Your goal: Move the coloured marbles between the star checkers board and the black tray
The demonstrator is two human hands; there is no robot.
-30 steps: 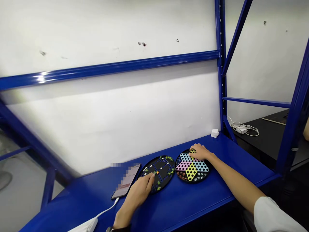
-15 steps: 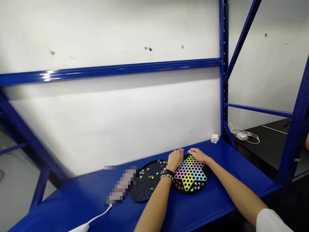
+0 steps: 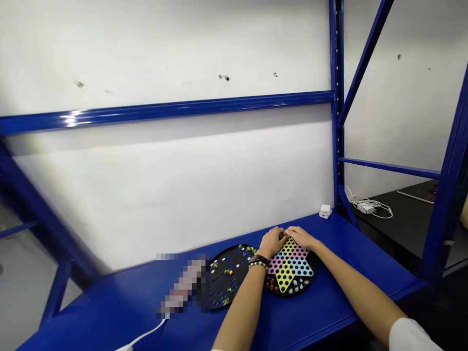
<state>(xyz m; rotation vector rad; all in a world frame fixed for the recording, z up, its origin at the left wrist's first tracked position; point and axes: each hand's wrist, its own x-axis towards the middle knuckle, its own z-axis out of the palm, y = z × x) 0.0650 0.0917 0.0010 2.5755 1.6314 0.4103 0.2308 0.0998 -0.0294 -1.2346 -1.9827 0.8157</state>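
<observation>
Black board (image 3: pixel 236 280) beside left forearm (image 3: pixel 243 307): a sideways brush could scatter its pieces (image 3: pixel 251 251). Star board (image 3: pixel 290 265) on blue counter (image 3: pixel 329 312), left hand (image 3: pixel 271 242) and right hand (image 3: pixel 300 237) at its far end; fingers bent close, grip unreadable. Tipping might spill glassy marbles (image 3: pixel 302 284). Beyond: white adapter (image 3: pixel 325 211), blue rail (image 3: pixel 164 109), scuffed wall (image 3: pixel 183 190).

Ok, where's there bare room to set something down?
Bare blue tabletop lies between the right forearm and white charger cube, and between right forearm and left forearm, in front of the star board. Crowded: the black board beside it, and left hand and right hand at the star board's far edge.
</observation>
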